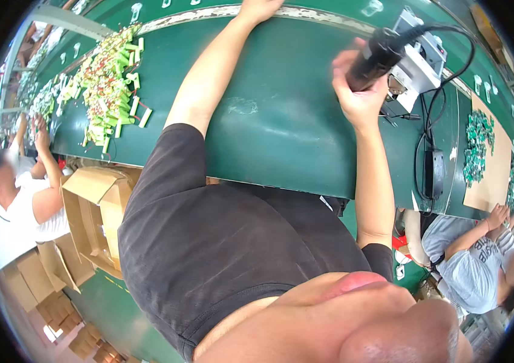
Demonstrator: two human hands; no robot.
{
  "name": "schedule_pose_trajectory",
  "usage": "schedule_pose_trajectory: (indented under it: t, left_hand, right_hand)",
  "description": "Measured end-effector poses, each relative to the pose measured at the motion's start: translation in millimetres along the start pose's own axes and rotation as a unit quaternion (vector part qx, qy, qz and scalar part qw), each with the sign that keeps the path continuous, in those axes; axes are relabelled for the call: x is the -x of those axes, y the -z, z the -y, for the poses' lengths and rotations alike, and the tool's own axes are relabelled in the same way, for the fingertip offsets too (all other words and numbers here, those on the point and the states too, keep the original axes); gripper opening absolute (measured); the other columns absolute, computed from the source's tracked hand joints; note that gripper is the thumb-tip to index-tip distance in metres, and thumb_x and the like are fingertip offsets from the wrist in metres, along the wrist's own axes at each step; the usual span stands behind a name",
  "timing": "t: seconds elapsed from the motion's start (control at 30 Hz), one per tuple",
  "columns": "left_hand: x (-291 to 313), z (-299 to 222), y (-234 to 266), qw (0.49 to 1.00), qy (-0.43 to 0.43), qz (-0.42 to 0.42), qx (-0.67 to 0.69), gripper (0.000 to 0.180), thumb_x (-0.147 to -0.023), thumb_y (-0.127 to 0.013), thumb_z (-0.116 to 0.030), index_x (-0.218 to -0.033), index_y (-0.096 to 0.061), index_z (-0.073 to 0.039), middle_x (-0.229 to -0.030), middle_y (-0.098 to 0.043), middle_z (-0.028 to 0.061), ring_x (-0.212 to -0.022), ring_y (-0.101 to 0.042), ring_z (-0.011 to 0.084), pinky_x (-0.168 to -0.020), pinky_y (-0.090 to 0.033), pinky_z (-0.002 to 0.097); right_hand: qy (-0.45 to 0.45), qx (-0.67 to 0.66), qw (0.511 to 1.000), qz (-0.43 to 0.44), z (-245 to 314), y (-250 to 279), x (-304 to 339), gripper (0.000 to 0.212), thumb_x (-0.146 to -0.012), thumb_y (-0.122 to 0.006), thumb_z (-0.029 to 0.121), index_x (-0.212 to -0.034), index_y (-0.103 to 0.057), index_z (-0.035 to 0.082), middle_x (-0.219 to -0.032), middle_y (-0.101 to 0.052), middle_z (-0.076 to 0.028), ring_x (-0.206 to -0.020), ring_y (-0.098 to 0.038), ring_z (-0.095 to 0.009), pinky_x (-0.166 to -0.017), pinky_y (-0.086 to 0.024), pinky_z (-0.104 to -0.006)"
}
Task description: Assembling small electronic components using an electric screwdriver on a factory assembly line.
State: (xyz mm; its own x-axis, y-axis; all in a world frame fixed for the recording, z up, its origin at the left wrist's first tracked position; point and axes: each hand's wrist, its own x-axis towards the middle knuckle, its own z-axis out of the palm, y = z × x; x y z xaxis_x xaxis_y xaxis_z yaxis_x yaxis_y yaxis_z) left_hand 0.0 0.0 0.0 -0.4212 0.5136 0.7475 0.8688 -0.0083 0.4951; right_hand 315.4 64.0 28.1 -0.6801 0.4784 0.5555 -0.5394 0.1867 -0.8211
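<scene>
Tool (375,60) gripped in our right hand (358,101), we seem mid-job but cannot tell what remains, nor our left hand's (260,8) grip.

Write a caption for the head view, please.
The right hand grips a black corded tool above a green workbench while the left hand reaches across it.
</scene>
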Motion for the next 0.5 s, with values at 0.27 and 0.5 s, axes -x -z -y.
schedule_pose_trajectory:
  t: [0.27, 0.5]
  left_hand:
    - [4, -14, -5, 0.998, 0.061, 0.011, 0.011, 0.011, -0.095, -0.066, -0.010, -0.104, -0.069, -0.005, -0.081, -0.069, 0.0087, -0.069, -0.063, 0.0161, -0.067, -0.051, 0.0303]
    - [1, -2, 0, 0.997, 0.079, -0.009, 0.024, 0.013, -0.096, -0.068, -0.014, -0.105, -0.069, -0.004, -0.081, -0.070, 0.0084, -0.071, -0.065, 0.0149, -0.070, -0.054, 0.0306]
  right_hand:
    - [0.006, 0.058, 0.998, -0.018, 6, 5, 1, 0.039, -0.086, -0.067, -0.009, -0.121, -0.054, 0.002, -0.102, -0.067, -0.004, -0.081, -0.062, -0.007, -0.071, -0.052, -0.0233]
    - [-0.009, 0.031, 0.999, -0.015, 9, 0, -2, 0.041, -0.087, -0.065, -0.010, -0.124, -0.052, 0.001, -0.104, -0.067, -0.007, -0.086, -0.064, -0.010, -0.077, -0.054, -0.0267]
